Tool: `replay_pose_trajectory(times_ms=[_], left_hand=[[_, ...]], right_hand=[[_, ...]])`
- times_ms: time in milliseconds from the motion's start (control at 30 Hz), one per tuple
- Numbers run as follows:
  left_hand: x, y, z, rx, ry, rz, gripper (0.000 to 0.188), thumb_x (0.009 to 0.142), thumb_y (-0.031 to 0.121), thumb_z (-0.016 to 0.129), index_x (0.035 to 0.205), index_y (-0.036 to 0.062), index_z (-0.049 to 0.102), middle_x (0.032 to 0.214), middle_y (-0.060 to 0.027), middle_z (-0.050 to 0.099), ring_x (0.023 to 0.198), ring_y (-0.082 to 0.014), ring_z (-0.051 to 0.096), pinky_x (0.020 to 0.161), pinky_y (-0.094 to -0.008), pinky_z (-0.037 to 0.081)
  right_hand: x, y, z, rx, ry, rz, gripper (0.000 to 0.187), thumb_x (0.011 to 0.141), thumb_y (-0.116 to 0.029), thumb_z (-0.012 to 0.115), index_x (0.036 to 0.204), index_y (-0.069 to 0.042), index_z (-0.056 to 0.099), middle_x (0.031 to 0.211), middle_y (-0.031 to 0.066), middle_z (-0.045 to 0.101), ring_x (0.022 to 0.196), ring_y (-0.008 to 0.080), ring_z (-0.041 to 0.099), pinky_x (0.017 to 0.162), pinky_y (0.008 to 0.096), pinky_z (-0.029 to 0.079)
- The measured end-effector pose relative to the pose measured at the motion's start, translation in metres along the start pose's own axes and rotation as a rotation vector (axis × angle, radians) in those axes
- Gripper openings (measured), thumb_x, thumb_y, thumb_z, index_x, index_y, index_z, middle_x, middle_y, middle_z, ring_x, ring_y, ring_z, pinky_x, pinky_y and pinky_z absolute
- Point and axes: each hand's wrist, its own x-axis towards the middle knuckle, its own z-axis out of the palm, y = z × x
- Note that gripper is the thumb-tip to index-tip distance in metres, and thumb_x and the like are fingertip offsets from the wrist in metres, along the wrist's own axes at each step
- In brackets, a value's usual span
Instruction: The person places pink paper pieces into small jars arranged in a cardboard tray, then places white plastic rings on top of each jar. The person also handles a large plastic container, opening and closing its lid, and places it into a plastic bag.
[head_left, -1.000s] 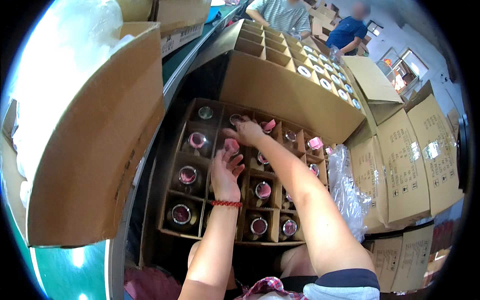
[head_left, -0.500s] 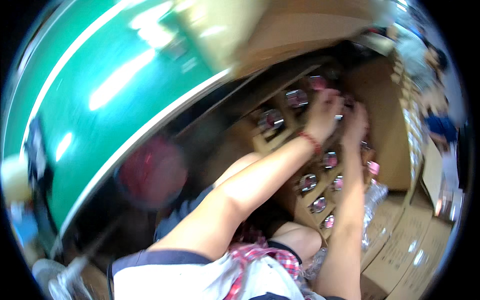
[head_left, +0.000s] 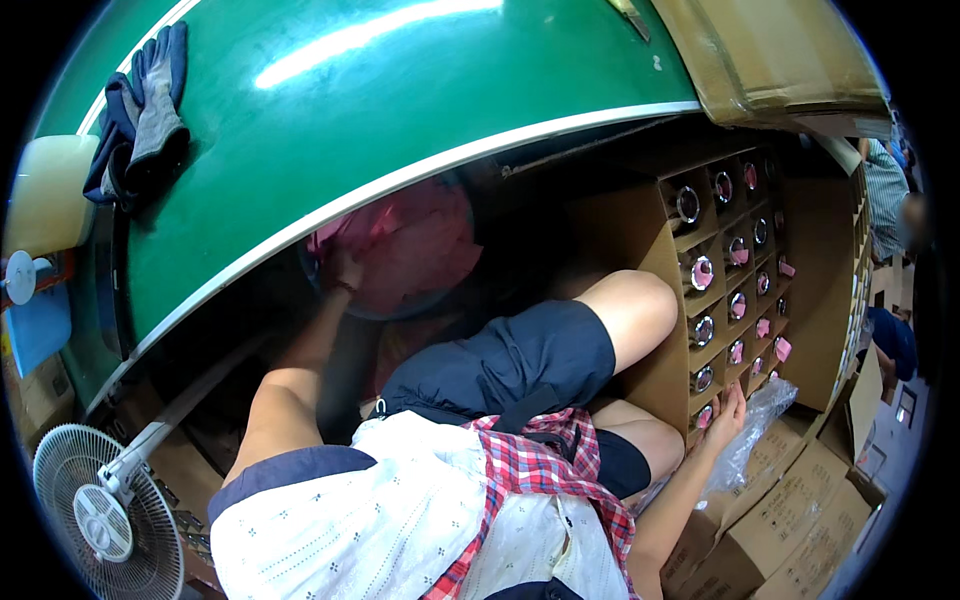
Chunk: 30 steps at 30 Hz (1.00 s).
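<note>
My left hand [head_left: 347, 272] reaches under the table edge into a round tub [head_left: 400, 312] full of pink sheets [head_left: 412, 235]. Its fingers are dim among the sheets, so their grip is hidden. At the near end of a divided cardboard carton [head_left: 645, 260], my right hand [head_left: 724, 418] rests by the lowest compartments, fingers stretched and apparently holding nothing. Shiny round-rimmed vessels [head_left: 687, 205] sit one to a compartment. Pink pieces [head_left: 703, 272] show in or poke out of several of them; others show no pink.
A green table [head_left: 400, 110] spans the upper left, bearing gloves [head_left: 160, 95] and a cutter [head_left: 630, 18]. A large carton [head_left: 790, 60] overhangs at upper right. A white fan [head_left: 103, 520] stands lower left. Clear plastic wrap [head_left: 745, 440] and closed cartons [head_left: 770, 510] lie right; other people [head_left: 885, 200] are beyond.
Both hands were together over the carton's far compartments. My left hand has moved left into the tub, and my right hand has drawn back to the carton's near end. The view has turned.
</note>
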Motion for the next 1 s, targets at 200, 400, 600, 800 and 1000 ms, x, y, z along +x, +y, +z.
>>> replay_pose_trajectory(times_ms=[200,400,600,800,1000], left_hand=[[0.066,-0.089,0.078,0.236,0.249,-0.286,0.063,0.089,0.043,0.050,0.134,0.0010,0.035,0.121,-0.0260,0.050,0.101,-0.0364,0.057,0.080,-0.0444,0.048],[0.097,-0.163,0.115,-0.477,0.376,-0.119,0.051,0.089,0.037,0.056,0.119,-0.0025,0.041,0.105,-0.0206,0.052,0.090,-0.0307,0.058,0.072,-0.0412,0.050],[-0.028,0.020,-0.058,-0.787,-0.219,0.319,0.026,0.087,0.026,0.061,0.088,-0.0001,0.061,0.071,-0.0071,0.059,0.064,-0.0138,0.052,0.061,-0.0322,0.043],[-0.150,0.252,-0.148,-1.130,-0.466,0.715,0.013,0.094,0.014,0.054,0.098,0.0026,0.058,0.077,0.0009,0.057,0.065,-0.0056,0.051,0.058,-0.0204,0.041],[-0.254,0.406,-0.163,-0.817,-0.715,1.200,0.019,0.092,0.010,0.055,0.106,-0.0019,0.057,0.086,-0.0010,0.060,0.072,-0.0073,0.054,0.064,-0.0195,0.043]], right_hand=[[-0.053,-0.050,0.041,-0.133,-0.108,-0.133,0.026,0.095,-0.016,0.052,0.115,-0.001,0.058,0.125,0.0084,0.056,0.107,0.0155,0.057,0.079,0.0248,0.049],[-0.064,-0.082,0.065,-0.321,-0.316,-0.479,0.018,0.093,-0.006,0.052,0.106,0.002,0.061,0.120,0.0100,0.058,0.101,0.0150,0.059,0.078,0.0249,0.050],[-0.120,-0.107,0.103,-0.066,-0.364,-0.345,0.019,0.093,-0.007,0.051,0.107,0.001,0.061,0.112,0.0106,0.061,0.095,0.0173,0.062,0.077,0.0257,0.050],[-0.151,-0.122,0.195,0.256,-0.824,-0.374,0.055,0.091,-0.020,0.060,0.136,-0.001,0.035,0.135,0.0163,0.043,0.117,0.0183,0.049,0.089,0.0305,0.047],[-0.080,-0.141,0.169,0.356,-0.344,-0.339,0.022,0.094,-0.012,0.050,0.111,0.001,0.056,0.098,0.0054,0.060,0.090,0.0100,0.054,0.079,0.0252,0.044]])
